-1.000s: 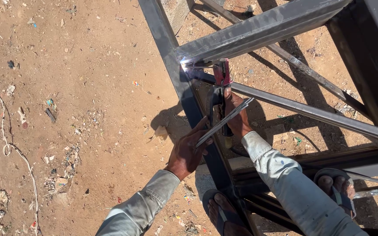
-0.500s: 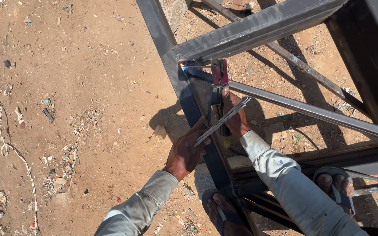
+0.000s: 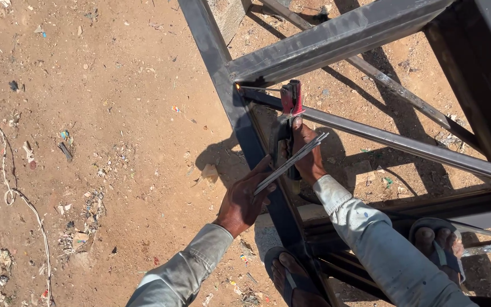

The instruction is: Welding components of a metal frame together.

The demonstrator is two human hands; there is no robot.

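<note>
Reddish-brown packed dirt ground fills the left side, strewn with small scraps and crossed by a thin pale cord at the far left edge; it lies broad and open, with plenty of room to shift that way. Moving right, the left hand curls its fingers around a bundle of thin grey welding rods that slants up to the right, likely kept there within reach of the other hand. Beside it runs the dark steel frame of square tubes, its long upright and slanting bars meeting at a corner joint. The right hand grips a red-headed electrode holder, fingers closed round its handle, its tip pointing at that corner joint, seemingly to work the seam. Below, two sandalled feet stand close against the frame's lower bars, where space is tight; crossing bars crowd the right side.
</note>
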